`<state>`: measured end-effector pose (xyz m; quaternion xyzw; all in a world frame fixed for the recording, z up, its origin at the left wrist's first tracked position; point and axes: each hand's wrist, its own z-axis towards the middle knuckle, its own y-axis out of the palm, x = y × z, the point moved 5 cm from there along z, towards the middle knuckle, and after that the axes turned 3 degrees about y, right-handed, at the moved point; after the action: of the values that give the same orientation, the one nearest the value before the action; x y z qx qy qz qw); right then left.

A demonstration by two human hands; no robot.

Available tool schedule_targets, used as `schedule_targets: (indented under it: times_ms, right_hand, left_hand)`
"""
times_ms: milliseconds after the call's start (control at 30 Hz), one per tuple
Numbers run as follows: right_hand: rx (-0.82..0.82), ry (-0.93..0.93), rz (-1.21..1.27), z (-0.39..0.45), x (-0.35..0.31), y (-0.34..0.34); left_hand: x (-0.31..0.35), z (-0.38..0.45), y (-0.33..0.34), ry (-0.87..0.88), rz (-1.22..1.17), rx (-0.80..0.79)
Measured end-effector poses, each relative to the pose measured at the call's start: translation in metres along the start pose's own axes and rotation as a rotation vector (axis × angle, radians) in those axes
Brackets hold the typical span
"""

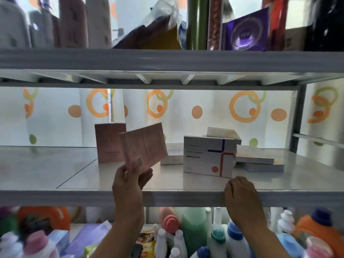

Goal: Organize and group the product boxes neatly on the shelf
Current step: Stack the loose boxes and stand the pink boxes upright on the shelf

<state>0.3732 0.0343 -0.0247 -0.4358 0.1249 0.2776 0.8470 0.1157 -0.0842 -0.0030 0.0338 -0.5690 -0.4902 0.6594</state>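
A stockroom or home storage corner is showing here: a grey metal shelving rack [167,60] is carrying boxed products [208,157], detergent and lotion bottles [234,237] are crowding the lower tier, and a circle-patterned curtain [186,112] is hanging behind

The shelf [93,164] is smooth grey metal and a bit shiny. The pink box [145,144] looks like matt cardboard. The white box [206,157] is smooth, slightly glossy cardboard. The bottles [234,239] below are shiny plastic.
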Motion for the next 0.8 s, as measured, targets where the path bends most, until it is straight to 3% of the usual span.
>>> schedule_targets:
  times_ms: [67,167,333,433,567,800]
  right_hand:
    - [0.033,0.03,0.102,-0.011,-0.008,-0.003]
    - [0.071,0.177,0.456,-0.027,-0.021,-0.017]
    - [-0.104,0.295,0.986,-0.05,-0.046,-0.043]
    - [-0.055,0.336,1.064,-0.055,-0.033,-0.064]
    - [-0.053,0.339,1.204,-0.059,-0.02,-0.088]
    - [-0.026,0.262,1.283,-0.059,0.0,-0.118]
  left_hand:
    - [0.004,-0.015,-0.001,-0.117,-0.172,-0.009]
    - [0.0,-0.038,0.011,-0.273,-0.322,-0.095]
    - [-0.022,-0.099,0.043,-0.529,-0.335,-0.254]
    - [-0.03,-0.131,0.06,-0.629,-0.306,-0.34]
    - [-0.03,-0.155,0.081,-0.627,-0.121,-0.532]
    - [-0.023,-0.168,0.095,-0.638,0.015,-0.64]
